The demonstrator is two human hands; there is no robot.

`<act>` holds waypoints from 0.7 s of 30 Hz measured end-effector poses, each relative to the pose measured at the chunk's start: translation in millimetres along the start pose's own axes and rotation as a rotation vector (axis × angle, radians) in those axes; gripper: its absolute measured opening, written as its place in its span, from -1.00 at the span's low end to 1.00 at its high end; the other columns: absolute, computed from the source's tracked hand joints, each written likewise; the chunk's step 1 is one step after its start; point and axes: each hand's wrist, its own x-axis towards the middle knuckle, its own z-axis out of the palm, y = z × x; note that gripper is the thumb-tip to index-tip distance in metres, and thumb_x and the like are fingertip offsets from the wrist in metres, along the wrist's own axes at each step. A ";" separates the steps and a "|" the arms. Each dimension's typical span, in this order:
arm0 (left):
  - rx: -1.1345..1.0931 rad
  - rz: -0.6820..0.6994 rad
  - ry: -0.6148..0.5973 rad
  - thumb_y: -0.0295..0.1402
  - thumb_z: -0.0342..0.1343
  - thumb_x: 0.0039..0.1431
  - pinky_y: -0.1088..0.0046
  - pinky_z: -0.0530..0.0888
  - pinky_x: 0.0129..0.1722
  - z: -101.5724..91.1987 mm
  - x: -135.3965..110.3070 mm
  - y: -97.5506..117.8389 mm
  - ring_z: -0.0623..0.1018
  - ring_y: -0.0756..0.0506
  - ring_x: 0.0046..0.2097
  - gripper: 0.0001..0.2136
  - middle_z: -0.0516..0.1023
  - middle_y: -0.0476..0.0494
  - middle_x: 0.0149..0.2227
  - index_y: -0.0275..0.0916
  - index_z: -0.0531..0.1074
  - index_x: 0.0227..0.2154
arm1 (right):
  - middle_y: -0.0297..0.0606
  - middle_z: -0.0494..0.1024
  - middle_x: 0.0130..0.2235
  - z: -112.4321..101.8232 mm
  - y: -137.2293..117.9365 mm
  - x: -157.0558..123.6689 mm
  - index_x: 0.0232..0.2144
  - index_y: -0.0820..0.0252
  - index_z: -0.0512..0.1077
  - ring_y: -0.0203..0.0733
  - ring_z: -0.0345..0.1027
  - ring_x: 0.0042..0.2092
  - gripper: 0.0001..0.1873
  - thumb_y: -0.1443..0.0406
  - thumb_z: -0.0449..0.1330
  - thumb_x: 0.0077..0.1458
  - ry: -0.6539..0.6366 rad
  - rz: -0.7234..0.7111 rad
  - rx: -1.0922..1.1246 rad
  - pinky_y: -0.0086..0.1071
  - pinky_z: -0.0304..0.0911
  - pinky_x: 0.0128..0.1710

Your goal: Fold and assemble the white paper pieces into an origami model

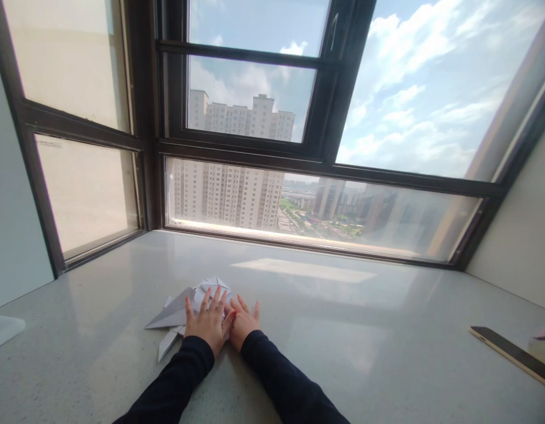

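A folded white paper shape (175, 312) with pointed flaps lies on the pale stone sill (343, 353). My left hand (207, 323) lies flat on top of it, fingers stretched out and spread. My right hand (245, 324) rests beside it, touching the left hand, its fingers also flat on the paper's right edge. Both arms wear dark sleeves. Part of the paper is hidden under my hands.
A dark phone (513, 356) lies on the sill at the right edge. A pale flat object (3, 330) sits at the far left. Dark-framed windows (316, 156) run along the back, with walls at either side.
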 end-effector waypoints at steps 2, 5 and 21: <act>0.009 -0.018 0.002 -0.19 -0.31 0.10 -0.17 -0.20 -0.05 0.0 2.3 -5.6 0.16 -0.26 0.05 -0.62 0.22 -0.17 0.03 -0.11 0.25 -0.09 | -0.26 0.14 0.08 2.9 -11.0 0.7 -0.01 0.06 0.13 -0.07 -0.20 0.13 -0.56 0.37 -0.13 0.01 0.017 -0.014 0.038 0.09 -0.54 0.00; 0.041 -0.045 0.021 -0.24 -0.30 0.10 -0.16 -0.18 -0.05 2.0 5.4 -16.2 0.21 -0.25 0.02 -0.64 0.29 -0.21 -0.01 -0.17 0.33 -0.17 | -0.33 0.18 0.06 5.3 -21.8 2.9 -0.03 0.05 0.15 -0.12 -0.17 0.12 -0.55 0.43 -0.16 0.00 0.015 -0.012 0.122 0.07 -0.52 0.02; -0.037 0.140 -0.067 -0.04 -0.25 0.02 -0.05 -0.20 0.00 7.8 0.4 -11.4 0.12 -0.23 0.08 -0.55 0.20 -0.16 0.05 -0.13 0.27 -0.11 | -0.25 0.17 0.06 -9.0 40.4 -58.3 0.01 0.16 0.10 -0.17 -0.15 0.12 -0.50 0.43 -0.12 -0.05 0.041 0.049 0.097 -0.02 -0.41 0.06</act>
